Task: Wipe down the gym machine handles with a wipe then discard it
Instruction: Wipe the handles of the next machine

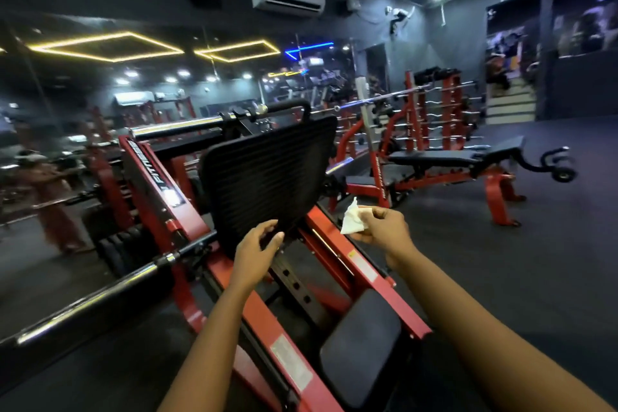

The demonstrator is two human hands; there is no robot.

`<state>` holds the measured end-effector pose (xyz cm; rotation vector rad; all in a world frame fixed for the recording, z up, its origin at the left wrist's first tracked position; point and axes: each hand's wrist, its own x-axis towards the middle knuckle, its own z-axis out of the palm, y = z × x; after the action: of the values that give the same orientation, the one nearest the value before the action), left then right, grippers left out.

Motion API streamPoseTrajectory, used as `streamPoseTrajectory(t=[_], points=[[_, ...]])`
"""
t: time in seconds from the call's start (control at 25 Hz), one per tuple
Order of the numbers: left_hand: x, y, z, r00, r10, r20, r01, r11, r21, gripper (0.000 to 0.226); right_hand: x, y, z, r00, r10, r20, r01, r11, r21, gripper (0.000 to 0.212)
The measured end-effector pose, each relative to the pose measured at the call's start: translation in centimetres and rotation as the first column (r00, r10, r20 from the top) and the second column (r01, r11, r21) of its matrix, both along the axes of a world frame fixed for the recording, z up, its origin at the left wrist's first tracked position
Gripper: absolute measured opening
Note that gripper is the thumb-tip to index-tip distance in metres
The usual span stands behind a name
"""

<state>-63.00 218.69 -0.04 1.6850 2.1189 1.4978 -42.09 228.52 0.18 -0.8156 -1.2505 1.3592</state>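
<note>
Right hand (384, 231) pinches wipe (353, 221) right of centre, clear of the machine (160, 177); left hand (255, 246) loosely open at footplate's (267, 174) lower edge; step: approach; next, I judge, press wipe onto a handle.

The footplate (267, 174) stands right before the left hand (257, 249), blocking reach ahead. Red rails (334, 239) run under both hands, a pad (361, 344) lower down between the arms. A chrome bar (100, 291) juts out on the left. The right hand (384, 227), pinching the wipe (352, 221), has open air and bare floor (501, 261) to its right, as far as the bench (451, 157).
</note>
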Motion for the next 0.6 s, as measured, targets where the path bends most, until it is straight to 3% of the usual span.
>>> streamPoseTrajectory(t=[0.12,0.32,0.48,0.6], points=[[-6.3,3.7,2.5,0.994,0.109,0.003,-0.109,0.993,0.045,0.037,-5.3,6.1,1.8,0.997,0.072,-0.012,-0.070,0.995,0.071,0.022],[-15.7,15.1,9.2,0.980,0.162,-0.114,-0.152,0.984,0.091,0.059,-14.6,17.9,7.5,0.996,0.080,0.029,-0.084,0.978,0.191,0.021],[-21.5,25.3,14.5,0.944,0.221,-0.243,-0.191,0.971,0.143,0.072,-19.3,25.8,11.4,0.999,0.021,0.050,-0.034,0.954,0.298,0.020],[-23.3,32.9,17.4,0.866,0.261,-0.427,-0.223,0.965,0.138,0.076,-20.7,31.0,12.7,0.997,-0.037,0.067,0.011,0.936,0.353,0.020]])
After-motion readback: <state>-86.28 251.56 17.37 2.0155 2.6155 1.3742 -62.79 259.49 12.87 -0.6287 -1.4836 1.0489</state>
